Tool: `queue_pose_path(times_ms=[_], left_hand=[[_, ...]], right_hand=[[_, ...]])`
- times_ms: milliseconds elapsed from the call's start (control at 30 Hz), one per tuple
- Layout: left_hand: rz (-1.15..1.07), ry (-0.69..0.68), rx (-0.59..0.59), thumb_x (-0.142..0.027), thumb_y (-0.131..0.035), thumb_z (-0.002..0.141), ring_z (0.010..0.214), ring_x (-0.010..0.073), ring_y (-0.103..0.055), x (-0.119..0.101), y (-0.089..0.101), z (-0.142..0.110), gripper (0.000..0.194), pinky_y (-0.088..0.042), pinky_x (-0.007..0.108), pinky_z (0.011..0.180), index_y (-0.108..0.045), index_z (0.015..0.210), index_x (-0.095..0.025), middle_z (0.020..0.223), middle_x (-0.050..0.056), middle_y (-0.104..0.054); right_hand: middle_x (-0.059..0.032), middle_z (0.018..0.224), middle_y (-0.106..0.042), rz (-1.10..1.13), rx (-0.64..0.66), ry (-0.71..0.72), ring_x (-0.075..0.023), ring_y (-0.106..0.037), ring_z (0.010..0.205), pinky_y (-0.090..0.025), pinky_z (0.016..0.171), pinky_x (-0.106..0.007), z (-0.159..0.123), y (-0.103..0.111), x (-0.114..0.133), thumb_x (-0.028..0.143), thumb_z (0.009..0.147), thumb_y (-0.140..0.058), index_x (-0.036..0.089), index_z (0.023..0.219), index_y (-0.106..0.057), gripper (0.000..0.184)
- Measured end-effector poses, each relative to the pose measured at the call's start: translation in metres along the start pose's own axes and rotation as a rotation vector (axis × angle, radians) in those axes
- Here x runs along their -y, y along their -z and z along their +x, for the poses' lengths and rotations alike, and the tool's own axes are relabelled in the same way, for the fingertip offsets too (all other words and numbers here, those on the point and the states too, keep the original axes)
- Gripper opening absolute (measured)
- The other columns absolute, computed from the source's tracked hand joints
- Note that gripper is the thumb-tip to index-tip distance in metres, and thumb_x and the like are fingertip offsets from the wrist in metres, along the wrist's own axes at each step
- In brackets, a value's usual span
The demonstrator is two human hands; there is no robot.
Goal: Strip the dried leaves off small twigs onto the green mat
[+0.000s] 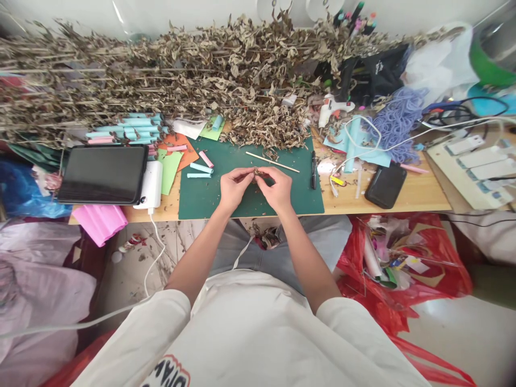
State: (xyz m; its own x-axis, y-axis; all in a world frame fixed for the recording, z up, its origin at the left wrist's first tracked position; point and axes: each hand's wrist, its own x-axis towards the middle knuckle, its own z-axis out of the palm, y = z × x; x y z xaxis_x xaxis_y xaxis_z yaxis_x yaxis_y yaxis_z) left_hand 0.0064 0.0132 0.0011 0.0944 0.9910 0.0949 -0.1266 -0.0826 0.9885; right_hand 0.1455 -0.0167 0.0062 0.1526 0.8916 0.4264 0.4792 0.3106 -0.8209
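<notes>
While the left hand (pixel 234 188) and right hand (pixel 277 188) meet, bent fingers pinching a small dried-leaf scrap (pixel 256 172) over the green mat (pixel 193 200), a thin stick (pixel 272 162) lies just beyond; dried stems (pixel 161 70) crowd the far side.

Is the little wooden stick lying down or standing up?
Lying down: the wooden stick stretches lengthwise across the green mat, just beyond the left hand and right hand.

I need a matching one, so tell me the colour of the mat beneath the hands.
The mat is dark green, best seen in the head view.
</notes>
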Motion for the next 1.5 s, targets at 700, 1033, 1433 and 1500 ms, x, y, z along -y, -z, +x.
queue_pose_path(times_ms=[700,1033,1433,1500], left_hand=[[-0.021,0.035,-0.091,-0.028,-0.079,0.072,0.076,0.0149,-0.069,0.0063,-0.0032,0.0024,0.018,-0.058,0.03,0.079,-0.07,0.083,-0.017,0.081,0.003,-0.074],[0.006,0.031,0.012,-0.035,-0.077,0.074,0.08,0.0186,-0.071,0.0009,-0.0028,-0.0003,0.024,-0.059,0.036,0.082,-0.076,0.092,-0.018,0.093,0.006,-0.077],[0.035,-0.005,-0.098,-0.03,-0.077,0.075,0.074,0.0143,-0.069,0.0049,-0.0037,0.0003,0.017,-0.058,0.029,0.076,-0.07,0.085,-0.017,0.082,0.004,-0.073],[0.058,0.007,-0.088,-0.032,-0.075,0.077,0.076,0.0162,-0.07,0.0057,-0.0028,0.0008,0.019,-0.058,0.032,0.078,-0.073,0.09,-0.018,0.086,0.005,-0.075]], right_hand=[[-0.0041,0.091,-0.072,-0.02,-0.073,-0.013,-0.0176,-0.067,0.081,-0.057,0.078,-0.033,-0.0004,0.0016,0.0052,0.028,0.087,-0.06,0.022,0.093,-0.067,0.011],[-0.0043,0.099,-0.075,-0.01,-0.055,-0.015,-0.0182,-0.069,0.086,-0.059,0.082,-0.036,0.0004,-0.0014,0.0,0.027,0.087,-0.062,0.025,0.098,-0.073,0.016],[-0.0031,0.085,-0.071,-0.033,-0.164,-0.091,-0.0168,-0.065,0.073,-0.056,0.074,-0.032,-0.0004,0.0013,-0.0007,0.023,0.083,-0.059,0.022,0.088,-0.068,0.011],[-0.0032,0.088,-0.071,-0.019,-0.123,-0.074,-0.0168,-0.065,0.075,-0.056,0.075,-0.032,-0.0003,0.0013,0.0002,0.024,0.084,-0.058,0.022,0.089,-0.068,0.011]])
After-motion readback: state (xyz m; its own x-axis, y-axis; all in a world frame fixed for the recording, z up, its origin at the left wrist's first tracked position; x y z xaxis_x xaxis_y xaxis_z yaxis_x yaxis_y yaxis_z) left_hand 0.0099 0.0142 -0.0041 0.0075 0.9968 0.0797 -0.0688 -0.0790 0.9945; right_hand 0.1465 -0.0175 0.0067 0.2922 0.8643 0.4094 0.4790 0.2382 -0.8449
